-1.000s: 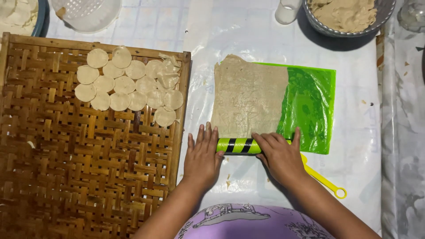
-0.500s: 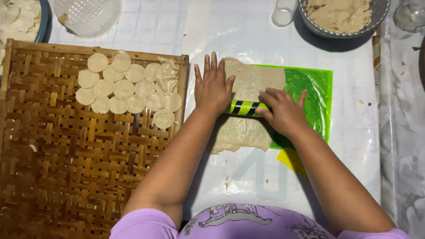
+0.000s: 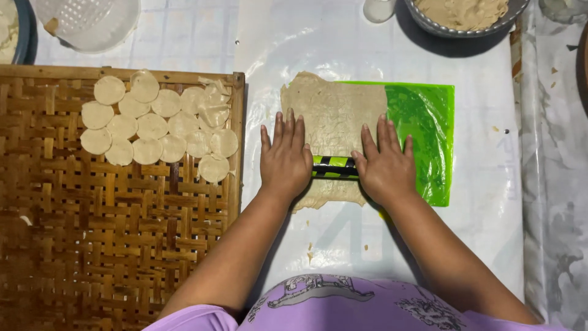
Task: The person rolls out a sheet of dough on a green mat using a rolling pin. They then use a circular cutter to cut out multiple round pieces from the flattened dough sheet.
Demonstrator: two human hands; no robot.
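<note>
Both my palms, left hand [image 3: 285,160] and right hand [image 3: 386,167], press flat with fingers spread, no closed grip, on the stiff roller [image 3: 334,167] across the soft, tearable dough [image 3: 334,116] on the tabletop.

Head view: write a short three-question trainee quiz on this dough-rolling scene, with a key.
1. True or false: both the left hand and the right hand press flat on the green-and-black striped roller.
2. The flat beige dough sheet lies partly on what? A) bright green plastic sheet B) woven bamboo tray C) grey metal bowl
3. Fill in: the round cut dough discs lie on the tray's ____ part, far or near.

Key: 1 true; 2 A; 3 far.
</note>
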